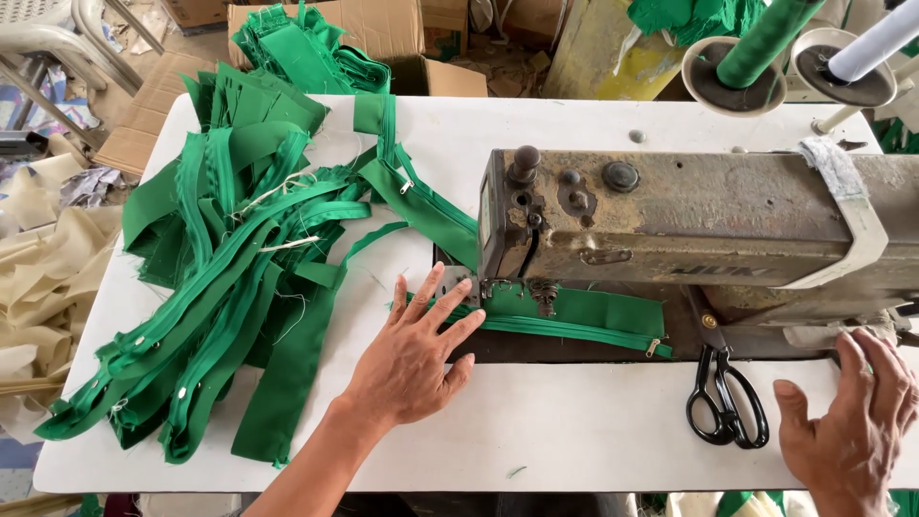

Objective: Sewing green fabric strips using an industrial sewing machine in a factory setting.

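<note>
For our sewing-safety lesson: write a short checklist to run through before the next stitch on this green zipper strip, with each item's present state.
1. Left hand flat on the green zippered fabric strip: ok.
2. Left fingertips well away from the needle: not ok, close.
3. Strip lying flat under the worn metal sewing machine: ok.
4. Black-handled scissors off the strip: ok.
5. Right hand on the white table, off the scissors: ok.
6. Needle threaded: cannot tell.

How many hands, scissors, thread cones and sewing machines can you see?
Hands: 2, the left hand and the right hand
Scissors: 1
Thread cones: 2, the green cone and the white cone
Sewing machine: 1
Total: 6
</note>
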